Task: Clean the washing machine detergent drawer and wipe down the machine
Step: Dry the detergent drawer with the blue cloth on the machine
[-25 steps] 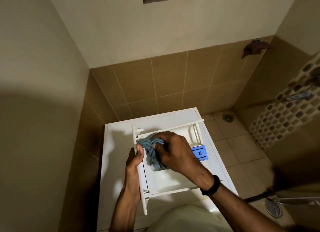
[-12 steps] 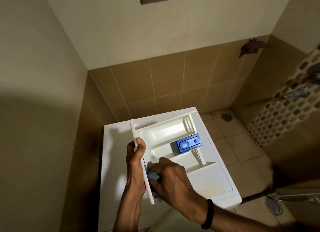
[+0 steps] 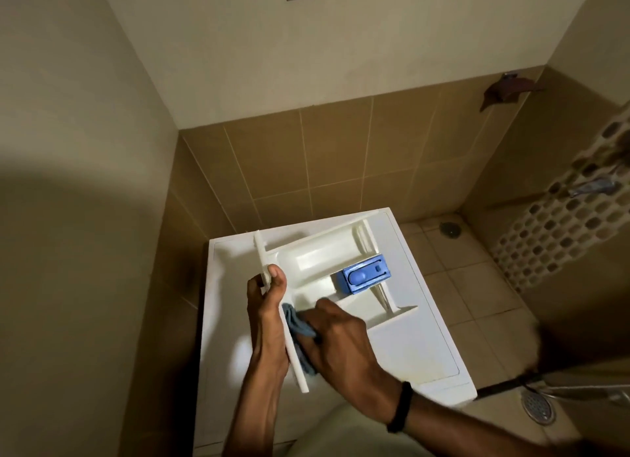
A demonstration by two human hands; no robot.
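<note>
Compared with half a second ago, the right hand sits a little further up the front panel of the detergent drawer, and more of the blue cloth shows. The drawer is out of its slot and lies across the top of the washing machine, compartments facing up, its blue insert in the middle section. Whether it rests fully on the lid or is partly lifted, I cannot tell.

The left hand clamps the front panel, thumb hooked over its edge, the rest behind. The right hand is curled round the bunched cloth, pressing it into the corner where the near compartment meets the panel.

The step in hand looks like wiping the drawer's inside at its near end. Judging from this, the next move calls for working the cloth along the remaining compartments and round the insert while the left hand steadies the drawer. The tight corners and ribs by the insert probably want a fingertip behind the cloth. Refitting the drawer and wiping the machine's body are not yet done.
</note>
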